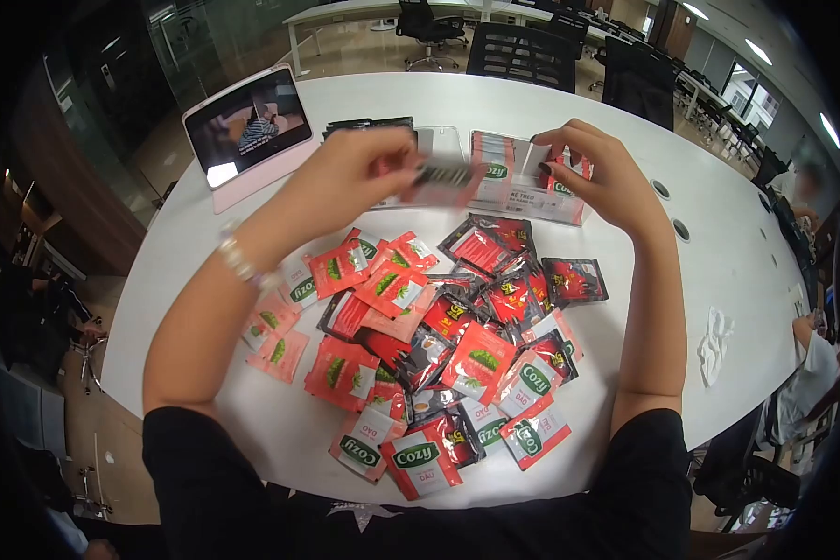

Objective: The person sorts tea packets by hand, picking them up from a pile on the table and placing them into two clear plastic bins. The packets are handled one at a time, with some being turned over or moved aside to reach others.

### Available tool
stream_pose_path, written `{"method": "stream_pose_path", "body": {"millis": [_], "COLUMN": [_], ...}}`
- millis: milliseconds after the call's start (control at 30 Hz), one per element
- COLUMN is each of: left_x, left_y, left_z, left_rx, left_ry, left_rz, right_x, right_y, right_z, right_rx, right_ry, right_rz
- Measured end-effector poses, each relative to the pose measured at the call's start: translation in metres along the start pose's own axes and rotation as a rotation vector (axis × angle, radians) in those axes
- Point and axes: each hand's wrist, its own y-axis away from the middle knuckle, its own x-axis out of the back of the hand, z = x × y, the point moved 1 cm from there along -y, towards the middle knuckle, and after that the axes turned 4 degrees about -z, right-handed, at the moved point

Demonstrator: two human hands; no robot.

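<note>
My left hand [373,168] is closed on a dark sachet [443,177], blurred by motion, in front of the clear organizer. My right hand [590,168] is at the organizer's right compartment, its thumb and fingers bent and apart above pink Cozy sachets [560,187]; whether it touches them is unclear. More pink Cozy sachets [493,171] stand upright in the middle compartment of the clear organizer [532,207]. Black packets [369,123] show behind my left hand. Between my forearms lies a loose pile of pink sachets [479,362] and black-and-red sachets [513,299].
A tablet [249,126] in a pink case stands at the back left of the white table [719,243]. A crumpled tissue [715,345] lies at the right. Black chairs [521,56] stand behind the table. People sit at the right edge.
</note>
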Motion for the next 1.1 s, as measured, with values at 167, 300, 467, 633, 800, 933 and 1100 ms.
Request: {"method": "stream_pose_path", "body": {"millis": [167,300,467,633,800,933,1100], "left_x": [-0.049,-0.079,-0.091,-0.086,-0.066,-0.051,-0.065], "left_y": [-0.091,-0.136,-0.150,-0.129,-0.054,0.027,0.082], "left_z": [-0.020,-0.053,-0.074,-0.060,-0.032,-0.011,0.001], "left_rx": [-0.118,-0.067,-0.040,-0.175,-0.208,-0.085,-0.119], "left_ry": [-0.123,-0.354,-0.616,-0.540,-0.428,-0.515,-0.504], "left_rz": [0.086,-0.016,-0.112,0.077,-0.058,-0.342,-0.312], "right_x": [0.005,0.005,-0.002,-0.020,-0.012,-0.010,-0.019], "right_y": [0.003,0.004,0.001,0.000,0.001,0.002,0.002], "right_z": [0.005,0.014,0.018,0.026,0.019,0.011,0.012], "right_rx": [-0.011,0.002,-0.022,-0.037,-0.090,-0.102,0.027], "right_ry": [-0.025,-0.024,-0.009,-0.004,0.002,0.012,-0.007], "right_rz": [0.020,0.040,0.013,-0.067,-0.114,-0.115,-0.068]}}
